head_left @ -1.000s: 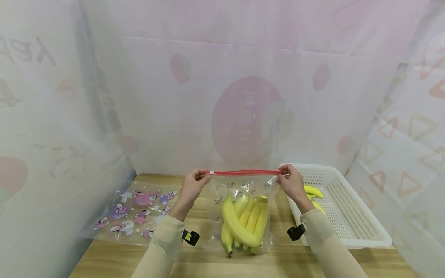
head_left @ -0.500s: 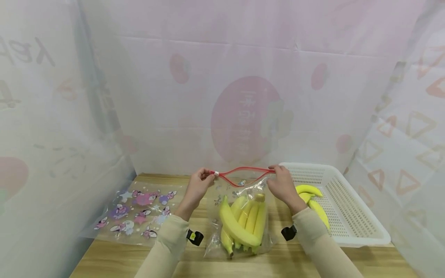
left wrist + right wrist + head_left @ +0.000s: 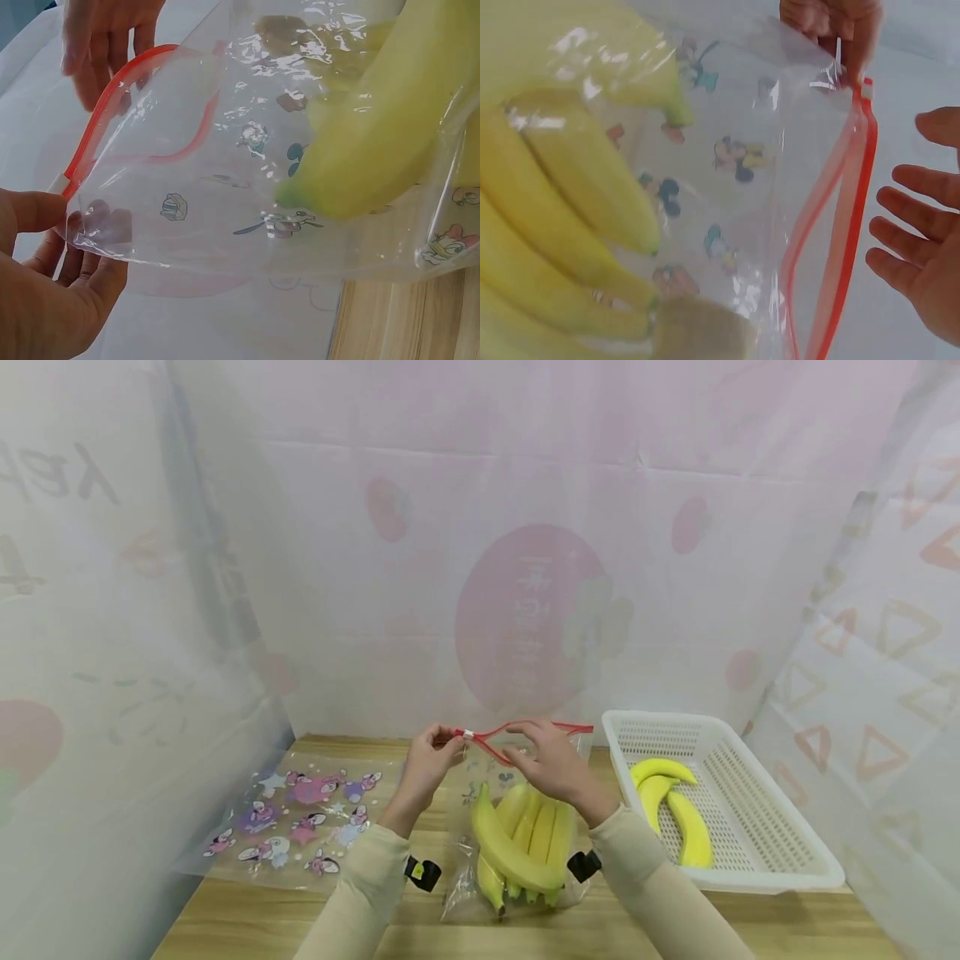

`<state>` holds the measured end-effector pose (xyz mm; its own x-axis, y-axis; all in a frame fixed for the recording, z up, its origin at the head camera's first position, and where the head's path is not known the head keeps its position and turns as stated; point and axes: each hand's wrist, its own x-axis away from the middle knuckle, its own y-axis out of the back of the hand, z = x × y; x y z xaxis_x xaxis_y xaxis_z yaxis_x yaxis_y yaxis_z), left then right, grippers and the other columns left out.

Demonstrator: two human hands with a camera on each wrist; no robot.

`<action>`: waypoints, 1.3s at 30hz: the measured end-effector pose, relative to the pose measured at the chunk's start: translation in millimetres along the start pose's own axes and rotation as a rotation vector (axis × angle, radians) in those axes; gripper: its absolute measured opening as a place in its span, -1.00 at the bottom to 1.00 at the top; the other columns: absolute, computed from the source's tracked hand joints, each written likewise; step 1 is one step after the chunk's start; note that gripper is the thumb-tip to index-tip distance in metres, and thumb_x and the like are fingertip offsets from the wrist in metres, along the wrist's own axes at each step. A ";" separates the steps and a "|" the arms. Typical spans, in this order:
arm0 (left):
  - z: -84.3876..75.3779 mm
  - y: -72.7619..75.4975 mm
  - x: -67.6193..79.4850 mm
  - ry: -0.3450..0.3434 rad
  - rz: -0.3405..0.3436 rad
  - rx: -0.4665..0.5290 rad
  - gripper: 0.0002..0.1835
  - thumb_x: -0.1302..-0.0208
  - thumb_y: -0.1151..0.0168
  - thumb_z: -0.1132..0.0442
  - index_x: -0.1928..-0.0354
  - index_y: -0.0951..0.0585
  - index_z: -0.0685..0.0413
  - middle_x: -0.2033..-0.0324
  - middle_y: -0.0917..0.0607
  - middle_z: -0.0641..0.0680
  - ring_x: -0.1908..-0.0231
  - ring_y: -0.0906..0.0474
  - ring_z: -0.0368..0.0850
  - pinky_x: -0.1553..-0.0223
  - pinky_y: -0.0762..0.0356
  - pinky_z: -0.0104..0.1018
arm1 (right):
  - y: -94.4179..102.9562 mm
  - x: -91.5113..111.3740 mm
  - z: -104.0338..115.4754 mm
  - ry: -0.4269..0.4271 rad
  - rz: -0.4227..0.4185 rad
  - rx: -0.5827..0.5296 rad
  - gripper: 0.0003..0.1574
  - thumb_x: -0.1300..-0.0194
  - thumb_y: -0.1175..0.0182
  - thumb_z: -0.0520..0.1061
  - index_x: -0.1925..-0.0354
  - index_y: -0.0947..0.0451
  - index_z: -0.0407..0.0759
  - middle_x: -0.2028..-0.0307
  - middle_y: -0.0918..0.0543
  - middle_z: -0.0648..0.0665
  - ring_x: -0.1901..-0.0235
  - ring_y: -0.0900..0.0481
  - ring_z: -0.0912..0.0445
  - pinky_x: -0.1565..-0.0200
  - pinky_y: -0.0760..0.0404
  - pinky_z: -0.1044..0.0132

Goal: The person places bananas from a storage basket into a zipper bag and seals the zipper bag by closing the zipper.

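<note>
A clear zip bag (image 3: pixel 463 868) with a red zip strip (image 3: pixel 576 727) stands upright on the table, several bananas (image 3: pixel 504 843) inside it. My left hand (image 3: pixel 429 764) pinches the top left corner, beside the white slider (image 3: pixel 468 735). The zip gapes to the right of that slider. My right hand (image 3: pixel 553 764) hovers in front of the bag's mouth; in the right wrist view its fingers (image 3: pixel 911 217) are spread apart from the red strip and hold nothing. The left wrist view shows the bag's printed cartoon figures and one large banana (image 3: pixel 382 142).
A white plastic basket (image 3: pixel 795 835) with a few bananas (image 3: pixel 692 831) stands on the right. To the left, a flat clear bag (image 3: pixel 300 818) with pink and purple cartoon prints lies on the wooden table (image 3: pixel 247 918). Printed cloth walls surround the table.
The right hand has let go of the bag's right corner and moved left toward the slider. The zip, nearly straight earlier, now gapes. The left hand keeps its pinch.
</note>
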<state>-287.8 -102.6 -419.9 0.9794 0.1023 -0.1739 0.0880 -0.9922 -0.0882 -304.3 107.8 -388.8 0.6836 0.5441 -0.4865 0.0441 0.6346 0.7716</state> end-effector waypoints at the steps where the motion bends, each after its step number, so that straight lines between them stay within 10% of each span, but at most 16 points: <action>1: -0.4 0.0 0.2 0.001 -0.003 0.009 -0.87 -0.33 -0.10 0.38 0.17 -0.48 0.35 0.23 -0.56 0.22 0.12 -0.55 0.19 0.03 -0.54 -0.03 | -3.0 -3.3 2.6 0.021 0.006 0.010 -0.58 -0.32 -0.18 -0.07 -0.08 -0.52 -0.26 -0.07 -0.54 -0.20 -0.11 -0.45 -0.08 -0.10 -0.44 -0.02; 39: -2.5 -0.2 1.9 0.023 0.027 0.042 -0.80 -0.39 -0.08 0.29 0.15 -0.52 0.35 0.27 -0.57 0.18 0.26 -0.59 -0.06 0.18 -0.62 -0.16 | -39.0 -40.5 11.9 -0.042 0.085 -0.063 -0.74 -0.39 -0.08 0.02 0.25 -0.64 -0.05 0.42 -0.59 0.07 0.50 -0.45 0.24 0.47 -0.49 0.37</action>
<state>-285.5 -102.4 -417.7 0.9853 0.0736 -0.1539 0.0545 -0.9907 -0.1247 -325.0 54.5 -394.3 0.7130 0.5746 -0.4018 -0.0606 0.6214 0.7812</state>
